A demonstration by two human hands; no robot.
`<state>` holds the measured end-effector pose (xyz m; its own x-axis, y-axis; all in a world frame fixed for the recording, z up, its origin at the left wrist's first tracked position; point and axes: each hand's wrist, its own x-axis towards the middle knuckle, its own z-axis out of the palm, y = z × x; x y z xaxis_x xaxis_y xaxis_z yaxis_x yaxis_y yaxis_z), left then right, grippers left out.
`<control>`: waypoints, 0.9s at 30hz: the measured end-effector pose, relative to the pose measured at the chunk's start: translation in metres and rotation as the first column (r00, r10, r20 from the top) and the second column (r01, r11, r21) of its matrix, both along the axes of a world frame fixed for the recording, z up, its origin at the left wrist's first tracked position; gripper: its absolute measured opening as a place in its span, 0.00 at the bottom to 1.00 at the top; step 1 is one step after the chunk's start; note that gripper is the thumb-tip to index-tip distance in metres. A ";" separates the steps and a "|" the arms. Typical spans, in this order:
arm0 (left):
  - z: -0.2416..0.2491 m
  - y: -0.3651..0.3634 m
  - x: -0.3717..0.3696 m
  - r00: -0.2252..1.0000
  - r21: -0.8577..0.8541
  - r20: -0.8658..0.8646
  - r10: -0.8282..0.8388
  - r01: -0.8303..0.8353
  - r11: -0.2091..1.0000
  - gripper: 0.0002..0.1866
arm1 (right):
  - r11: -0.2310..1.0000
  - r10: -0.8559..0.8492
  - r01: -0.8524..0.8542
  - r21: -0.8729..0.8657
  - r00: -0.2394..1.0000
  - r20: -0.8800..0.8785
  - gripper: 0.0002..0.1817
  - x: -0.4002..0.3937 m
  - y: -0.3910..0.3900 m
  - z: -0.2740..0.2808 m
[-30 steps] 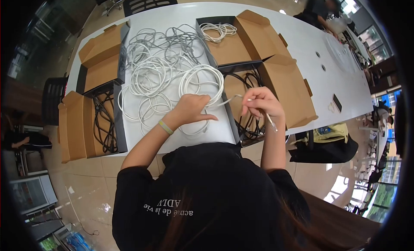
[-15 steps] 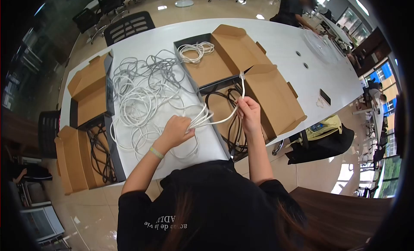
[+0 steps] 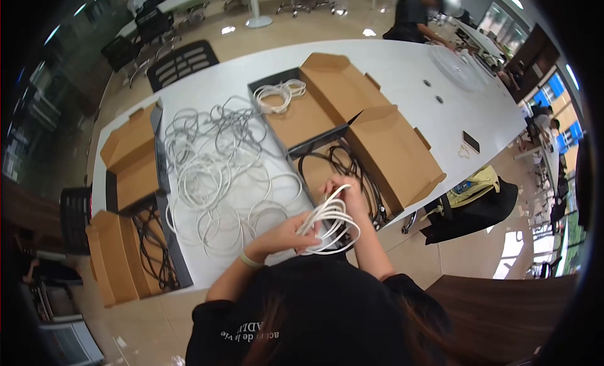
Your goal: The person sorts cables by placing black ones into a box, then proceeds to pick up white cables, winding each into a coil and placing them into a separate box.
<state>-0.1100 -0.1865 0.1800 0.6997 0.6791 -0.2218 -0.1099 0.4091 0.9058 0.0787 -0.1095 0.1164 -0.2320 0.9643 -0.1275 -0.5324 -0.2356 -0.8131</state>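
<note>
A coiled white cable (image 3: 333,216) hangs in several loops between my hands, close to my body. My left hand (image 3: 290,232) is closed round the left side of the loops. My right hand (image 3: 347,193) pinches the cable at the upper right of the coil. To the left, loose white cables (image 3: 201,177) and grey cables (image 3: 236,120) lie tangled on the white table. Just beyond my right hand is an open box with black cables (image 3: 340,157). Behind it another open box holds a white cable bundle (image 3: 277,96).
Two more open boxes stand at the left, an upper one (image 3: 133,155) and a lower one with black cables (image 3: 151,249). A phone (image 3: 470,142) lies at the right of the table (image 3: 402,70). Another person (image 3: 412,20) is at the far side. A bag (image 3: 469,205) sits beside the table.
Both hands have moved nearer my body, my left also rightward. The cable end that stretched up from my right hand is now gathered with the loops. The view has shifted slightly.
</note>
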 end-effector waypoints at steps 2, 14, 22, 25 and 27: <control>-0.016 0.000 0.008 0.995 -0.035 0.095 -0.039 0.042 0.998 0.09 | 0.993 0.066 -0.084 -0.086 0.979 -0.195 0.23 -0.002 -0.001 -0.006; -0.035 0.031 -0.028 0.371 -0.537 0.645 0.668 -0.403 0.742 0.09 | 0.780 0.612 -0.603 0.171 0.791 -0.003 0.20 -0.033 -0.038 0.001; -0.041 0.044 -0.019 0.278 -0.651 0.522 0.806 -0.482 0.587 0.11 | 0.777 -0.043 -0.419 0.471 0.710 0.703 0.14 -0.032 -0.051 0.011; -0.046 0.046 -0.019 0.324 -0.673 0.527 0.786 -0.406 0.619 0.13 | 0.462 -0.496 -0.407 0.788 0.618 0.610 0.09 -0.026 -0.054 0.022; -0.048 0.046 -0.018 0.359 -0.640 0.478 0.802 -0.482 0.598 0.12 | 0.329 -0.632 -0.482 0.812 0.527 0.569 0.07 -0.022 -0.057 0.029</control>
